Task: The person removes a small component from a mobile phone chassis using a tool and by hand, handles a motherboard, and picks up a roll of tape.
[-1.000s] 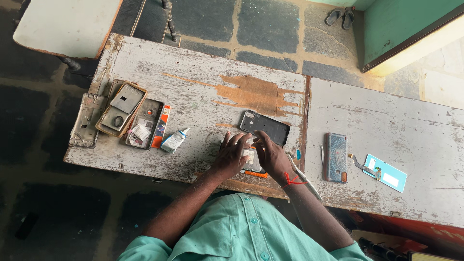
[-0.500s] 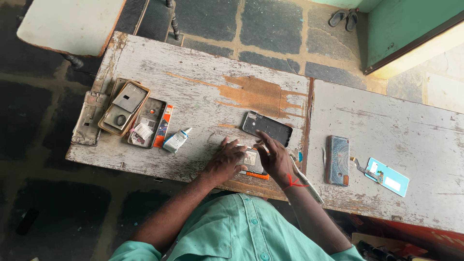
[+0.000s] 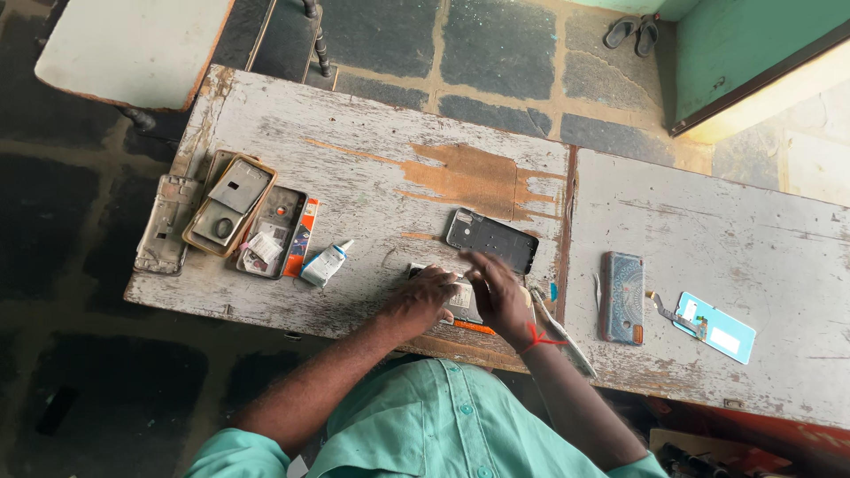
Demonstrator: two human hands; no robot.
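Note:
My left hand (image 3: 427, 297) lies palm down on a small flat phone part (image 3: 461, 298) near the front edge of a worn white wooden table (image 3: 381, 159) and holds it in place. My right hand (image 3: 498, 299), with a red thread at the wrist, is beside it, fingers spread and blurred over the part's right end. A dark phone frame (image 3: 492, 240) lies just beyond both hands. An orange strip (image 3: 470, 327) shows under the part, at the table edge.
Left of my hands lie a white glue tube (image 3: 324, 264), an orange-edged packet (image 3: 299, 237) and several opened phone shells (image 3: 232, 204). On a second table to the right are a patterned phone case (image 3: 622, 297) and a teal card (image 3: 719, 328). A white stool (image 3: 133, 49) stands at the back left.
My right hand's fingers have lifted and stretched out from the phone part toward the dark frame. My left hand stays on the part. The view has shifted slightly.

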